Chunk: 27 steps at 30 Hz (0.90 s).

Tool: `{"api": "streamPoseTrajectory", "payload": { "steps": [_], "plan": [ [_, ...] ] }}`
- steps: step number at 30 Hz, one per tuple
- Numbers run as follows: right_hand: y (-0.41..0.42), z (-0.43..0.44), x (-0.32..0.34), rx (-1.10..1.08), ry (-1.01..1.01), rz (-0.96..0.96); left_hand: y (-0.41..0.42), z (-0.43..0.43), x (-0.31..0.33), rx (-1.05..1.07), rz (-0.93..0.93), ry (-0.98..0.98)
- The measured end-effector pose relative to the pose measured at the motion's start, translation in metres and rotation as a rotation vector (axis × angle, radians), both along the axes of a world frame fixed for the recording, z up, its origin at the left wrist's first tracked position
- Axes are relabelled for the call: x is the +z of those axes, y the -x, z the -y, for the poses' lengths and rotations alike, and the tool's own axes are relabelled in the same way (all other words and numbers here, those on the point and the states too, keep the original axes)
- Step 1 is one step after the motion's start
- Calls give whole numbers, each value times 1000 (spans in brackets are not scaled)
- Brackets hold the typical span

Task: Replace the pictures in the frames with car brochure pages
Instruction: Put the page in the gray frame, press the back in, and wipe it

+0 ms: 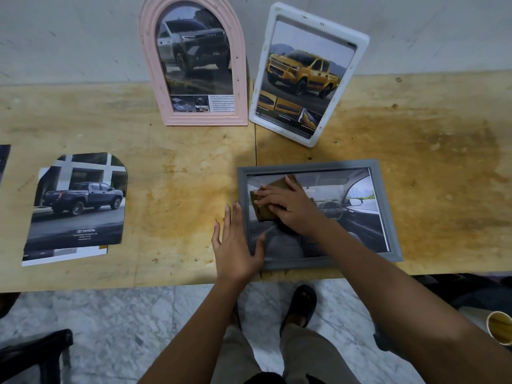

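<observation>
A grey frame (388, 206) lies flat near the table's front edge and holds a brochure page of a car interior. My right hand (288, 206) presses a brown cloth (273, 189) flat on its glass. My left hand (235, 242) rests with straight fingers on the frame's left edge, thumb on the lower left corner. A pink arched frame (194, 117) with a dark pickup page leans on the wall. Beside it leans a white frame (318, 79) with a yellow pickup page. Cut brochure pages (77, 206), arch-shaped on top, lie at the left.
The wooden table (443, 151) is stained and has a seam running down its middle. A paper cup (500, 327) stands low at the right edge. A dark chair (33, 353) is at the lower left. My sandalled foot (300, 304) stands on marble floor.
</observation>
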State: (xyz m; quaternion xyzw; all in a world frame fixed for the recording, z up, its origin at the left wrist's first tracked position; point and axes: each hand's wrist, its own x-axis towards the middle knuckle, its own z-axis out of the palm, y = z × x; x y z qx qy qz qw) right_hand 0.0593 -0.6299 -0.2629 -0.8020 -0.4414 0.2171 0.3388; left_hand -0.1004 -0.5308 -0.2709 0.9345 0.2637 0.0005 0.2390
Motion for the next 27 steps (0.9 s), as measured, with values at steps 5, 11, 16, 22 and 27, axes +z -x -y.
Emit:
{"api": "streamPoseTrajectory", "payload": {
  "steps": [5,11,16,22,27],
  "plan": [
    [2,8,2,48,27,9,0,0,2,7,13,1],
    [4,24,-3,60,-2,-21,-2,1,3,19,13,16],
    [10,40,-2,69,-15,-27,-1,1,4,25,7,19],
    [19,66,-6,78,-30,38,-1,1,6,16,-13,-8],
    [28,91,-10,-23,-66,83,-2,0,4,-2,-46,-60]
  ]
}}
